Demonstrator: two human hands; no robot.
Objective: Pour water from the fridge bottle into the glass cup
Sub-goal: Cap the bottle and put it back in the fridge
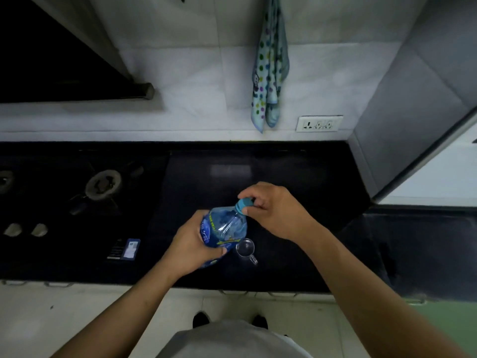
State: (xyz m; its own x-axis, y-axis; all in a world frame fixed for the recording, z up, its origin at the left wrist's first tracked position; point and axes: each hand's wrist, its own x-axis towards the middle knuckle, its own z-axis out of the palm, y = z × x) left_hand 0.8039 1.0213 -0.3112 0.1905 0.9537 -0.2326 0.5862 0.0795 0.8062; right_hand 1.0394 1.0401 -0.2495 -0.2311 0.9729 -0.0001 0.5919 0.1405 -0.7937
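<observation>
A clear plastic water bottle with a blue label is held above the black countertop, tilted with its neck pointing away and to the right. My left hand grips its body around the label. My right hand pinches the light blue cap, which sits on the neck. A small glass cup with a handle stands on the counter just right of the bottle's lower part, partly hidden by it.
A gas hob with a burner and two knobs fills the counter's left side. A small dark and blue box lies left of my left hand. A dotted towel and a wall socket are behind.
</observation>
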